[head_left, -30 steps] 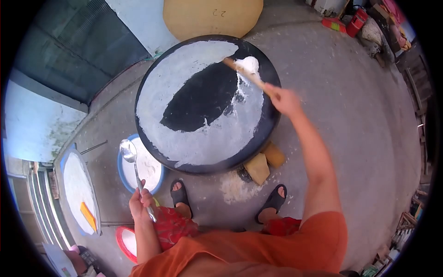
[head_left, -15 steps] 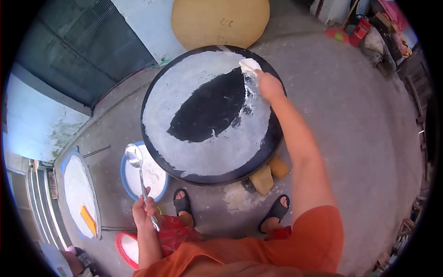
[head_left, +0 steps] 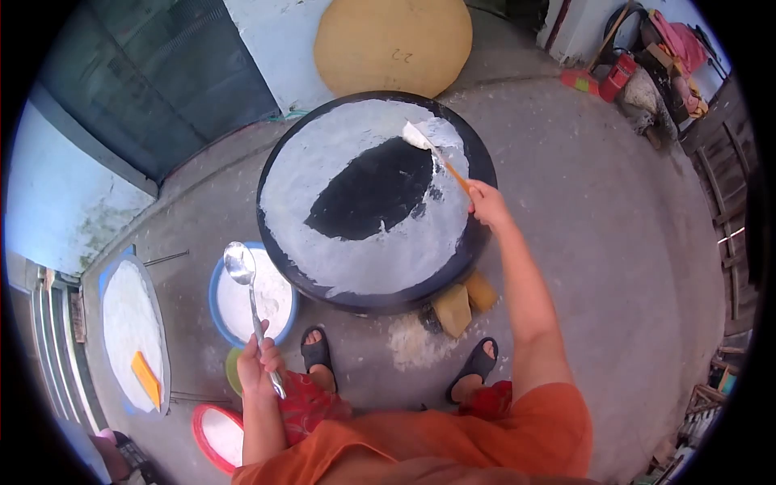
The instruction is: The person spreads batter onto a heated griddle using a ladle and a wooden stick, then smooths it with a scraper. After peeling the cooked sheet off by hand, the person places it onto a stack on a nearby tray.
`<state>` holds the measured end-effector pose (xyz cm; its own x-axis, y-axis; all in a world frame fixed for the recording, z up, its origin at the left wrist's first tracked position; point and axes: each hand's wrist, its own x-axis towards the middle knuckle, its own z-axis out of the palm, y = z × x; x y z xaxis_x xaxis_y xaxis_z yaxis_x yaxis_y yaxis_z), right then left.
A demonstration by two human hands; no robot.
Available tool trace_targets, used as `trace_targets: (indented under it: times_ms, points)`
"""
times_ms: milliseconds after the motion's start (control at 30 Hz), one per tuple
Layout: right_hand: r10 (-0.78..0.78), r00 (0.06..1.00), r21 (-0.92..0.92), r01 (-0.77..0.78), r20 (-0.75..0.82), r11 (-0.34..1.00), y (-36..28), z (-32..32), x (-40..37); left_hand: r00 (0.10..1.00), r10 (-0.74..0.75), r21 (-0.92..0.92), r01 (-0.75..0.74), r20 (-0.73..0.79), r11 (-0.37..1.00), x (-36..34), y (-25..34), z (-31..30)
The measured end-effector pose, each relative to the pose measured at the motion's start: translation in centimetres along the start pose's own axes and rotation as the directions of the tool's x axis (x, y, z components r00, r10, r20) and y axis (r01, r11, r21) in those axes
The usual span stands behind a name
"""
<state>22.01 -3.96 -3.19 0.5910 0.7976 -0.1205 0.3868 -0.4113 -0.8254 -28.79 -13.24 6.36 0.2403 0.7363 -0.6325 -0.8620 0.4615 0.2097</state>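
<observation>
My right hand [head_left: 489,204] grips the wooden handle of a spatula [head_left: 453,171] over the right rim of a large round black griddle [head_left: 368,194]. White batter coats the spatula's head, which rests at the upper right of the griddle. A wide ring of thin white batter [head_left: 347,263] covers the griddle, leaving a dark oval bare in the middle. In my left hand [head_left: 260,362] is a long metal spoon [head_left: 239,263], its bowl pointing up. The spoon's bowl hangs above a blue-rimmed basin [head_left: 213,299] of white, flour-like stuff.
A red basin [head_left: 202,436] with white contents stands at lower left. Left of it lies a white-covered board [head_left: 125,315] with an orange scraper [head_left: 146,380]. A round tan board [head_left: 388,48] leans behind the griddle. Yellowish blocks [head_left: 453,311] sit beneath it, near my sandals.
My right hand has moved down and outward to the right rim, showing the spatula's handle. The spatula's head has shifted a little left. My left hand still holds the spoon; the view has shifted slightly.
</observation>
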Motion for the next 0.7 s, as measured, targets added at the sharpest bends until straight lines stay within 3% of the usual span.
trace_targets:
  times_ms: [33,67,100,167,200,333,400,500,567,633,700]
  points:
    - [0.007,1.000,0.056,-0.007,0.011,0.998,-0.8,-0.1,0.1,1.000,0.002,-0.008,-0.002,0.004,1.000,-0.1,0.1,0.1]
    - [-0.107,0.988,-0.006,0.107,-0.111,0.994,0.1,0.2,1.1,1.000,0.003,-0.014,-0.003,0.010,1.000,-0.1,0.3,0.0]
    - [-0.111,0.988,-0.010,0.111,-0.108,0.994,-0.1,0.9,0.6,1.000,0.007,-0.009,-0.007,0.014,1.000,-0.3,0.3,-0.3]
    - [-0.146,0.989,-0.125,0.146,0.010,0.981,-1.6,3.1,-0.7,0.999,0.020,-0.009,-0.020,0.027,1.000,-0.5,0.6,-0.4]
    - [-0.092,0.993,-0.149,0.102,0.075,0.984,-2.8,3.8,-1.6,0.999,0.025,-0.005,-0.025,0.025,1.000,-0.7,0.6,-0.4]
    - [-0.080,0.973,-0.042,0.091,0.216,0.995,-2.7,2.0,-4.1,0.999,-0.001,-0.037,0.002,0.044,0.999,-1.4,1.2,-1.1]
    - [-0.033,0.993,-0.179,0.012,-0.111,0.984,-2.4,-0.2,-5.2,0.998,-0.008,-0.065,0.011,0.058,0.998,-1.6,1.4,-1.2]
    - [-0.073,0.982,-0.102,0.055,-0.176,0.993,1.2,2.0,-4.6,0.999,0.014,-0.021,-0.013,0.045,1.000,-2.0,1.4,-1.5]
    - [-0.101,0.991,-0.116,0.090,-0.093,0.989,-0.1,4.9,-5.0,0.998,0.016,-0.017,-0.015,0.062,1.000,-1.9,1.6,-1.9]
    - [-0.221,0.971,-0.230,0.237,0.093,0.944,-3.0,7.2,-5.5,0.998,0.014,-0.016,-0.014,0.055,1.000,-2.1,1.6,-1.8]
    - [-0.161,0.981,-0.219,0.181,0.108,0.959,-6.1,6.0,-6.4,0.998,0.022,-0.010,-0.021,0.053,1.000,-2.2,2.0,-1.9]
